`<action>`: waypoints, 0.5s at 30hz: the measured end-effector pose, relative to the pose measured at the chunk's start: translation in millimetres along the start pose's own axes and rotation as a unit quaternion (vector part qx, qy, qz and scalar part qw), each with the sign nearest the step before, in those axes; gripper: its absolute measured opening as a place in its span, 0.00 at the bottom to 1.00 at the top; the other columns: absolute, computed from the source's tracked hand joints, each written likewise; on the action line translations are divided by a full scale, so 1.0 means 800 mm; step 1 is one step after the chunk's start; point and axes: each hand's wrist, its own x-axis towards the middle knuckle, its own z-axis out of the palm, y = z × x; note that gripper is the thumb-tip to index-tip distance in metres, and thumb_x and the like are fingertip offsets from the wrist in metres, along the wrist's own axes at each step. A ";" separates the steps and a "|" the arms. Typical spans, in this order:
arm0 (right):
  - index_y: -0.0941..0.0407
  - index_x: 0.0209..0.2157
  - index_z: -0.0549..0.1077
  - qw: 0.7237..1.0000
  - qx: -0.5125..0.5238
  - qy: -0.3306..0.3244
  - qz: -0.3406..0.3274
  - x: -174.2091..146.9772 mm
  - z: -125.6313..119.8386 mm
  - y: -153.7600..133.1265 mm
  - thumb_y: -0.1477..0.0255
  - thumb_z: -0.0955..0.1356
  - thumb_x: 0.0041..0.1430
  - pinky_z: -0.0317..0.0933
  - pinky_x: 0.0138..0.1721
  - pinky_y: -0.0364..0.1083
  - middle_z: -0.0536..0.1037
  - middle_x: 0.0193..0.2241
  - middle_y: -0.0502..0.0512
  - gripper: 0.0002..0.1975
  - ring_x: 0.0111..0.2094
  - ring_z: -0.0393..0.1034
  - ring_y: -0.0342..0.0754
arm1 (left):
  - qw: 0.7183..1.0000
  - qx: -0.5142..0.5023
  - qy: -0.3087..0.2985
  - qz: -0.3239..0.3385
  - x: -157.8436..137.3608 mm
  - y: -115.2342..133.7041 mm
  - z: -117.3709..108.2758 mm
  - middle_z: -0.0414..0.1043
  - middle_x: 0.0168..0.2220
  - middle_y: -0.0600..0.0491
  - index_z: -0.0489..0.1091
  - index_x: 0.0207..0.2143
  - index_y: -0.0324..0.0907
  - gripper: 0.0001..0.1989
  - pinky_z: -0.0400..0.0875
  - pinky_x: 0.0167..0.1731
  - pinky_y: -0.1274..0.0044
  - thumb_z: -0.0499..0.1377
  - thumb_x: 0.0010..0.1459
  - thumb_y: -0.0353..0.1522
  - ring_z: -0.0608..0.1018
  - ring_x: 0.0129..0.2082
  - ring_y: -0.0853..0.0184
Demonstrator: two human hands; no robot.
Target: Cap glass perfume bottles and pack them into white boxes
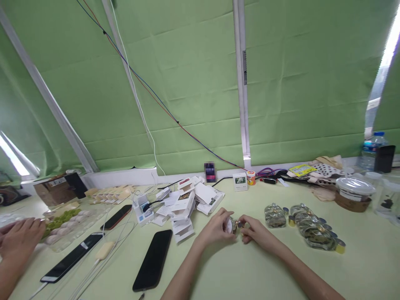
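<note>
My left hand [221, 227] is wrapped round a small glass bottle [230, 225] that has a round white label facing left. The bottle is tilted, its neck end pointing right. At that end, the fingers of my right hand [252, 228] are pinched together on the neck or cap; they hide what exactly they grip. To the right, several similar clear glass bottles [318, 234] lie in a row, with gold-coloured caps [340, 246] by their necks. Another bottle [275, 216] lies a little apart, nearer my right hand.
A black phone [153, 260] lies left of my forearms. Behind it are a heap of white folded cartons [183, 204] and a charger block [143, 209] with cables. At far left, another person's hand [21, 239] rests beside a clear tray [78, 225]. A lidded bowl [354, 191] stands right.
</note>
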 end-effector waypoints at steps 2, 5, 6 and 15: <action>0.54 0.40 0.61 1.000 0.012 0.006 0.011 0.002 0.004 0.005 0.68 0.57 0.59 0.66 0.25 0.40 0.73 0.32 0.49 0.09 0.26 0.74 0.42 | 1.000 -0.007 -0.001 -0.001 0.001 0.000 0.001 0.64 0.44 0.52 0.66 0.52 0.46 0.34 0.66 0.41 0.75 0.68 0.41 0.39 0.71 0.41 0.63; 0.54 0.39 0.62 1.000 -0.003 0.018 0.022 0.003 0.006 0.008 0.69 0.59 0.57 0.62 0.19 0.39 0.74 0.34 0.50 0.09 0.22 0.73 0.42 | 1.000 -0.017 0.004 -0.018 0.002 0.002 0.001 0.64 0.42 0.53 0.68 0.46 0.45 0.29 0.65 0.38 0.76 0.69 0.39 0.40 0.71 0.39 0.64; 0.54 0.38 0.63 0.999 -0.015 0.024 0.023 0.002 0.006 0.008 0.70 0.60 0.56 0.61 0.19 0.39 0.74 0.35 0.51 0.08 0.22 0.72 0.41 | 0.999 -0.021 0.007 -0.030 0.003 0.003 0.000 0.65 0.41 0.54 0.68 0.44 0.44 0.28 0.65 0.37 0.76 0.69 0.38 0.40 0.71 0.38 0.64; 0.55 0.30 0.66 0.976 -0.183 0.115 0.021 -0.035 0.002 -0.010 0.78 0.61 0.52 0.58 0.37 0.47 0.74 0.32 0.55 0.06 0.35 0.69 0.51 | 0.994 -0.065 0.009 -0.091 0.001 0.000 0.007 0.67 0.32 0.57 0.57 0.33 0.44 0.21 0.59 0.27 0.78 0.68 0.42 0.36 0.70 0.31 0.66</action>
